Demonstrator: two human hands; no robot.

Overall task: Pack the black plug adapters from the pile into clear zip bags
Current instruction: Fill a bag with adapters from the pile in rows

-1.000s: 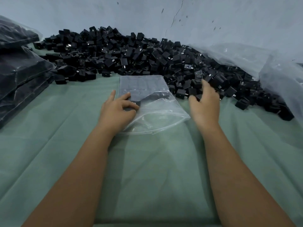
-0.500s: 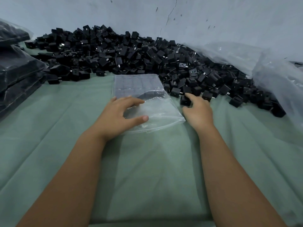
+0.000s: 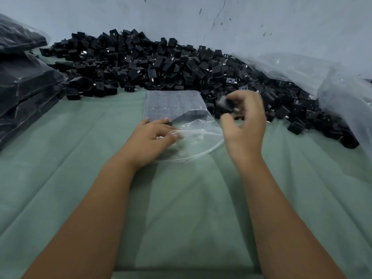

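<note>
We can read no text, label, brand, number or sign anywhere in the view. The black plug adapters point(image 3: 153, 65), heaped across the upper middle of the frame, show no legible marking, and neither does the clear zip bag point(image 3: 177, 109) at centre.

A single view is given, taken from a head-worn camera that is aimed forward and down over both forearms. The green cloth point(image 3: 181, 218) is seen from close above, and the wall point(image 3: 281, 21) at its far edge is faced.
</note>
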